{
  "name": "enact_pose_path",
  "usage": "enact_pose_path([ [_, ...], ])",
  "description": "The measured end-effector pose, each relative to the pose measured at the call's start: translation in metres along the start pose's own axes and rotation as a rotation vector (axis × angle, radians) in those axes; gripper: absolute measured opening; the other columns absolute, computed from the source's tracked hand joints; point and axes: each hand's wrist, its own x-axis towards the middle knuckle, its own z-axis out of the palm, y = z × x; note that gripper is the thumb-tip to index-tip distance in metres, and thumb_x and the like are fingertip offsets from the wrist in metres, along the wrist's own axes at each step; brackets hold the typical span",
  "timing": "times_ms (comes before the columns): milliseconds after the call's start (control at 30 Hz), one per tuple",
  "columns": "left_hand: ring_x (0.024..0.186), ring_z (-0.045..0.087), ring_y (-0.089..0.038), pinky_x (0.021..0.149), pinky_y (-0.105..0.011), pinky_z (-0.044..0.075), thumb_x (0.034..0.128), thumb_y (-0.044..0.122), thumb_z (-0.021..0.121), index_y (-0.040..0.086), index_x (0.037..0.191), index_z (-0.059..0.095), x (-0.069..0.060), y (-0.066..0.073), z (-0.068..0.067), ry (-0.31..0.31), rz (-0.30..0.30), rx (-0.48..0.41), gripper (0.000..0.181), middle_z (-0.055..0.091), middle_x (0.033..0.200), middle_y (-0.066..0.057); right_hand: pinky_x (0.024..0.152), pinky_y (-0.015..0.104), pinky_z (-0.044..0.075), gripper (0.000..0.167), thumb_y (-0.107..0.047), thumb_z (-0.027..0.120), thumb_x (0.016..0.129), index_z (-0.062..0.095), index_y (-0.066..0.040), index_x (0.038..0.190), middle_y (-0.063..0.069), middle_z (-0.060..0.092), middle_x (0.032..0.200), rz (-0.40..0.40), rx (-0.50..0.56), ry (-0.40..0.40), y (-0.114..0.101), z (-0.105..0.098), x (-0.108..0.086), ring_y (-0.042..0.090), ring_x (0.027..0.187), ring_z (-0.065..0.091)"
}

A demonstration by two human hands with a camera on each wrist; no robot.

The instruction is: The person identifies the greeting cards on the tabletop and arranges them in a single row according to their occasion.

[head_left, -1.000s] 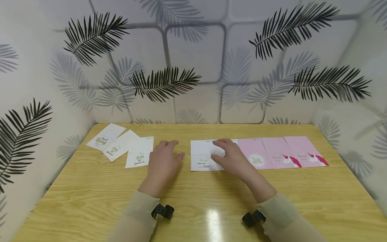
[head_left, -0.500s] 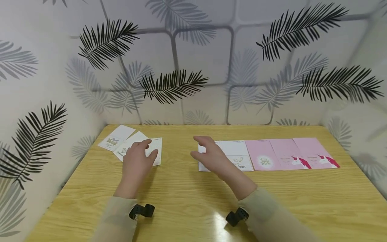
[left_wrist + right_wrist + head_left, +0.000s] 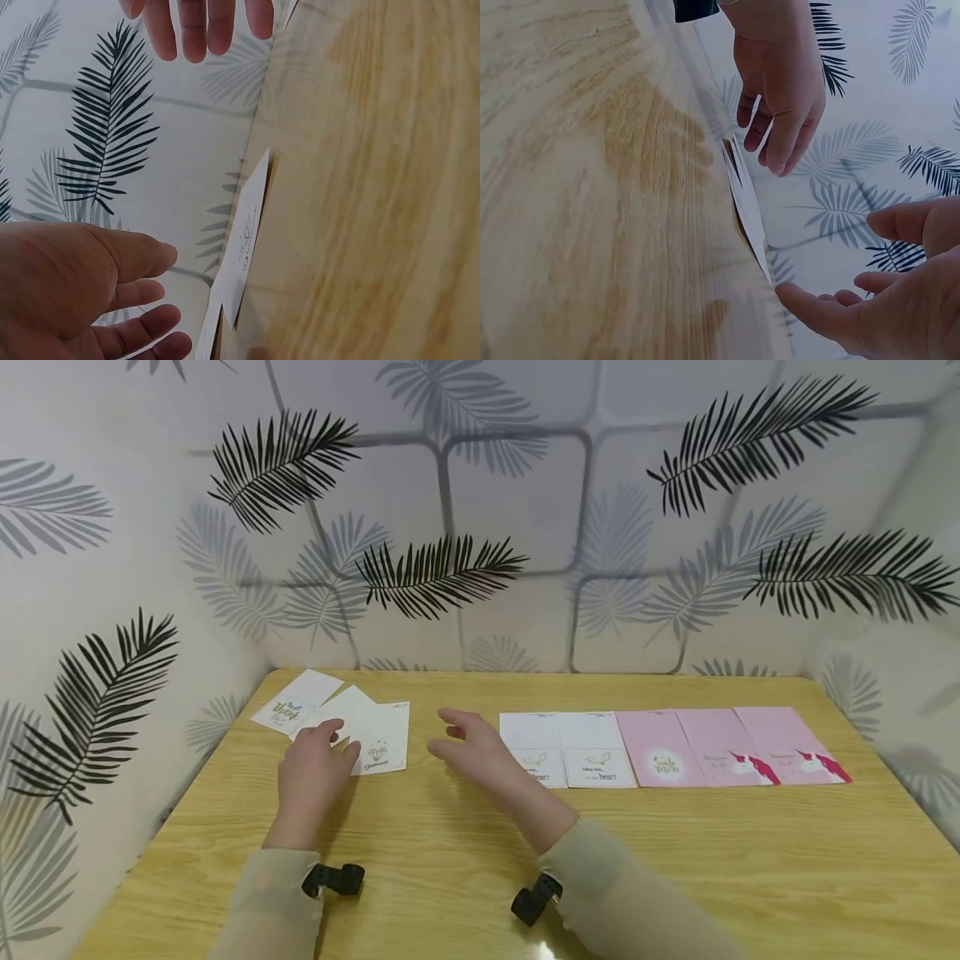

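My left hand (image 3: 311,777) hovers at the left side of the table, fingers relaxed and holding nothing. It is by three white cards: a "Thank" card (image 3: 296,697), a middle card (image 3: 351,703) partly hidden by the hand, and a diamond card (image 3: 393,735). The middle and right cards overlap slightly. Between these and the row on the right is my right hand (image 3: 480,756), loosely bent and holding nothing, partly covering the first white winged card (image 3: 528,731). In the left wrist view the diamond card (image 3: 244,247) lies near the left thumb.
Beside the first winged card lie a second white winged card (image 3: 596,752), a pink "Smile More" card (image 3: 652,739) and two pink unicorn cards (image 3: 712,739). They form a row on the wooden table (image 3: 675,860). A leaf-patterned wall (image 3: 517,518) stands behind.
Both hands have moved left, away from the row of cards. The left hand has come over to the white cards on the left. The head view has shifted slightly.
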Motion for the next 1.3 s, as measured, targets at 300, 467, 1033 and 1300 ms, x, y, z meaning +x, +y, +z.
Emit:
enact_pose_path([
  [300,0.126,0.062,-0.051,0.100,-0.069,0.050,0.1062,0.024,0.069,-0.005,0.151,0.060,0.005,-0.012,0.011,-0.056,-0.019,0.027,0.054,0.068,0.136,-0.028,0.110,0.048,0.054,0.065,-0.014,0.071,0.104,0.050,-0.002,0.164,0.017,0.047,0.168,0.014,0.095,0.010,0.004,0.025,0.012,0.036,0.155,0.045],
  [467,0.126,0.062,-0.053,0.100,-0.068,0.051,0.1050,0.022,0.071,-0.006,0.149,0.061,0.005,-0.013,0.014,-0.054,-0.026,0.031,0.054,0.067,0.135,-0.030,0.112,0.049,0.053,0.066,-0.014,0.072,0.104,0.049,0.000,0.164,0.019,0.047,0.168,0.032,0.135,0.013,0.008,0.035,0.014,0.037,0.156,0.044],
  [1033,0.122,0.060,-0.059,0.092,-0.071,0.051,0.1019,0.023,0.076,-0.003,0.147,0.064,0.006,-0.017,0.019,-0.075,-0.020,0.075,0.054,0.066,0.135,-0.032,0.113,0.046,0.052,0.062,-0.008,0.071,0.106,0.049,0.003,0.163,0.025,0.041,0.169,0.084,0.359,-0.019,0.010,0.046,0.025,0.038,0.158,0.039],
  [1300,0.126,0.057,-0.060,0.096,-0.073,0.049,0.1024,0.025,0.075,-0.002,0.151,0.062,0.004,-0.016,0.020,-0.085,-0.029,0.092,0.057,0.063,0.141,-0.033,0.112,0.045,0.054,0.061,-0.006,0.072,0.105,0.051,0.004,0.161,0.027,0.043,0.166,0.100,0.387,-0.004,0.012,0.048,0.028,0.038,0.152,0.046],
])
